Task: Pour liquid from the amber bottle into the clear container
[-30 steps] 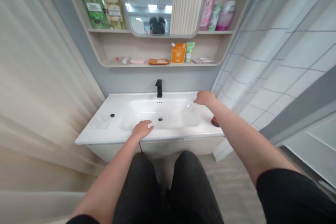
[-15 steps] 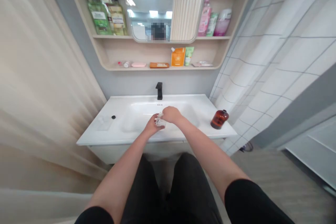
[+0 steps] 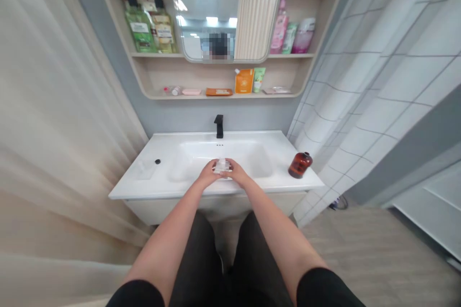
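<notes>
Over the front part of the white sink basin (image 3: pixel 252 153), a small clear container (image 3: pixel 222 166) is held between my two hands. My left hand (image 3: pixel 209 174) grips its left side, and my right hand (image 3: pixel 236 171) has its fingers closed round the right side. The container looks like transparent plastic or glass; its exact kind is too small to make out. Beyond it stands the black faucet (image 3: pixel 219 126). On the counter at the right is an amber bottle (image 3: pixel 300 165) with no cap on it.
A small black round cap (image 3: pixel 157 161) and a clear flat item (image 3: pixel 146 170) lie on the counter's left side. Above hangs a shelf cabinet holding mouthwash bottles (image 3: pixel 142 29), an orange pouch (image 3: pixel 244 81), a green tube (image 3: pixel 259 80) and pink bottles (image 3: pixel 280 29). Curtains flank both sides.
My right hand has come down from the top of the clear container to its right side. Both hands now hold it level, and the view has shifted slightly.
</notes>
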Available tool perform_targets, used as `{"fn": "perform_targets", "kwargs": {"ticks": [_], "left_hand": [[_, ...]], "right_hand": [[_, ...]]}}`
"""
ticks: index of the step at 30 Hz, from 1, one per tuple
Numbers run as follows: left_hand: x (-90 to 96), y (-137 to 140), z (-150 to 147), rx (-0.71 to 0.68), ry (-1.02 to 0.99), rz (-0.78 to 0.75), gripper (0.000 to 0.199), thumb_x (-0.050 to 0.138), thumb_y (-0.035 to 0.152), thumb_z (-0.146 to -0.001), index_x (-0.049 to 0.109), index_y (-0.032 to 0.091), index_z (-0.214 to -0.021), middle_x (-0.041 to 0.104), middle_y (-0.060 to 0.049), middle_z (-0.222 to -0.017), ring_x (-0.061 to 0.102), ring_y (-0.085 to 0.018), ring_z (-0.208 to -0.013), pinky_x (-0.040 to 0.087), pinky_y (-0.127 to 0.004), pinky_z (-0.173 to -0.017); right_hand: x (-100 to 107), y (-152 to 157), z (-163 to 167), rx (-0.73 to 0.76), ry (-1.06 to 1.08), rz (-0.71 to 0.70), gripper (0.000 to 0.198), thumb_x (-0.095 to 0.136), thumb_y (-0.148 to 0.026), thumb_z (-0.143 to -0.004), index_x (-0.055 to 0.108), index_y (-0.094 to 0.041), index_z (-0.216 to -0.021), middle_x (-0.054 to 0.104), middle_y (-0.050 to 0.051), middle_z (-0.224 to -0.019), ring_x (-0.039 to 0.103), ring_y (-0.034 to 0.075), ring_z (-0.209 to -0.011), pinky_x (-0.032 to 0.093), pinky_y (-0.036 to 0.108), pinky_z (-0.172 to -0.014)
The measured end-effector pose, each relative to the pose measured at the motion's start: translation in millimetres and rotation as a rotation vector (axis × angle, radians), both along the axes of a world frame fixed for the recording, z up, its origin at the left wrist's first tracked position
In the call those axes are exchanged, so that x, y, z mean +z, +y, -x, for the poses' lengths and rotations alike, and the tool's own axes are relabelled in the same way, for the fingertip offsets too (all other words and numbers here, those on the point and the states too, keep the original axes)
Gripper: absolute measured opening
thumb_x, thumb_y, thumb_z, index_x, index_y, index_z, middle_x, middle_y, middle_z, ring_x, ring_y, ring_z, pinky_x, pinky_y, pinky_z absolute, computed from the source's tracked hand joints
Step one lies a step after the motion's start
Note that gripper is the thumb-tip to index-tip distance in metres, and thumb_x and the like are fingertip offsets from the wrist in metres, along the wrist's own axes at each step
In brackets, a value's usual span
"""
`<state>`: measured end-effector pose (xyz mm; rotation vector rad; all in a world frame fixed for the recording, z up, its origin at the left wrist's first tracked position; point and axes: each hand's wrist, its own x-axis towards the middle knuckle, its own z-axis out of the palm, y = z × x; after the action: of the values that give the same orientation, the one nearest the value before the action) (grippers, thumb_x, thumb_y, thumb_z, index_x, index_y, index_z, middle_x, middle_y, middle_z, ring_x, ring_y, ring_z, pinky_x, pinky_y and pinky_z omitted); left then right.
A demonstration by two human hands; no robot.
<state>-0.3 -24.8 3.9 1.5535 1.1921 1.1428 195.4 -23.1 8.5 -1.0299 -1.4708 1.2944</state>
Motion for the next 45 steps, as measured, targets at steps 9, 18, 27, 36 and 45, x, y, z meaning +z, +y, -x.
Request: {"fn": "perform_targets", "kwargs": {"ticks": [9, 18, 27, 36, 45], "left_hand": [[-3.3, 4.2, 12.5, -0.067, -0.144, -0.043, 0.052, 0.075, 0.049, -0.087, 0.076, 0.020, -0.131, 0.068, -0.015, -0.150, 0.063, -0.033, -0.140, 0.047, -0.047, -0.122], [-7.7, 11.1, 10.0, -0.098, -0.081, -0.097, 0.041, 0.081, 0.054, -0.085, 0.082, 0.021, -0.109, 0.078, -0.011, -0.121, 0.070, -0.031, -0.119, 0.050, -0.046, -0.113], [-9.5, 8.7, 8.4, -0.016, -0.143, -0.036, 0.044, 0.092, 0.044, -0.072, 0.080, 0.021, -0.107, 0.080, -0.010, -0.113, 0.074, -0.029, -0.106, 0.055, -0.044, -0.101], [-3.6, 5.4, 6.4, -0.009, -0.208, -0.029, 0.046, 0.094, 0.039, -0.067, 0.075, 0.021, -0.104, 0.078, -0.007, -0.106, 0.072, -0.027, -0.102, 0.053, -0.042, -0.100], [-7.7, 8.6, 8.3, -0.012, -0.226, -0.039, 0.048, 0.096, 0.039, -0.066, 0.072, 0.022, -0.104, 0.076, -0.005, -0.104, 0.071, -0.025, -0.101, 0.053, -0.039, -0.097]], "right_hand": [[-1.5, 4.6, -0.8, 0.051, -0.086, -0.028, 0.073, 0.101, -0.040, -0.056, 0.069, -0.026, -0.121, 0.075, 0.003, -0.113, 0.068, 0.024, -0.102, 0.058, 0.039, -0.095], [-12.1, 12.3, 1.3, 0.093, -0.131, -0.118, 0.077, 0.102, -0.038, -0.060, 0.067, -0.026, -0.127, 0.075, 0.007, -0.126, 0.071, 0.028, -0.113, 0.057, 0.044, -0.104], [-18.7, 16.2, 0.9, 0.128, -0.136, -0.122, 0.074, 0.101, -0.039, -0.061, 0.065, -0.027, -0.125, 0.075, 0.004, -0.120, 0.072, 0.027, -0.108, 0.058, 0.042, -0.100], [-14.5, 15.3, -0.1, 0.123, -0.159, -0.148, 0.073, 0.101, -0.039, -0.062, 0.065, -0.026, -0.123, 0.074, 0.005, -0.118, 0.070, 0.027, -0.109, 0.057, 0.042, -0.100], [-17.1, 15.4, -0.3, 0.127, -0.157, -0.134, 0.074, 0.101, -0.039, -0.063, 0.064, -0.027, -0.126, 0.074, 0.005, -0.120, 0.069, 0.027, -0.111, 0.057, 0.042, -0.101]]}}
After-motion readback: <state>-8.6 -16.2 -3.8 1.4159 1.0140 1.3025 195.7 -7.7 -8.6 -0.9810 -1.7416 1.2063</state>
